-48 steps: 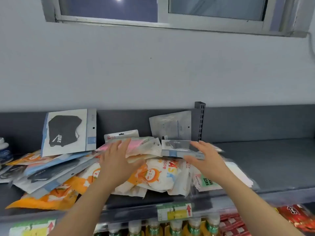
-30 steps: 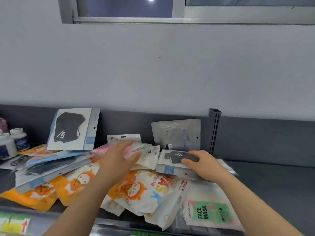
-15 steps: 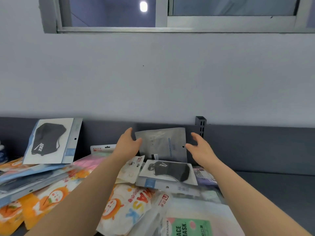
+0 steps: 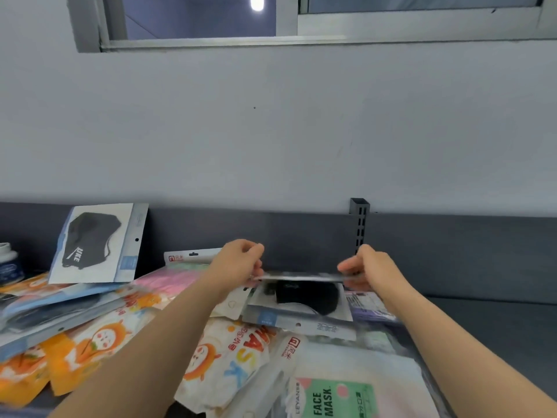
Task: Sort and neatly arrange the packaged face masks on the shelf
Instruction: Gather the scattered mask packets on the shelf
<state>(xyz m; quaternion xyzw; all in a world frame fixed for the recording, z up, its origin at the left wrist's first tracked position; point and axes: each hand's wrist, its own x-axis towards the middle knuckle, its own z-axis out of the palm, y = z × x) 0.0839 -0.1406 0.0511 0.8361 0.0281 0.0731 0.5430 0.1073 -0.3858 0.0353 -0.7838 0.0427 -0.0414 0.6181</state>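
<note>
Holding grey mask pkt [image 4: 301,278] flat, edge-on to cam | L hand [image 4: 239,263] pinches its left end, R hand [image 4: 367,271] pinches right end | pkt hovers just above black mask pack [image 4: 304,300] | likely light, thin, floppy, slick film; grip edges at both ends, avoid creasing

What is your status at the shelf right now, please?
Left hand and right hand each pinch one end of the grey packet, held flat. Black mask pack directly beneath. Loose packs piled in front.
</note>
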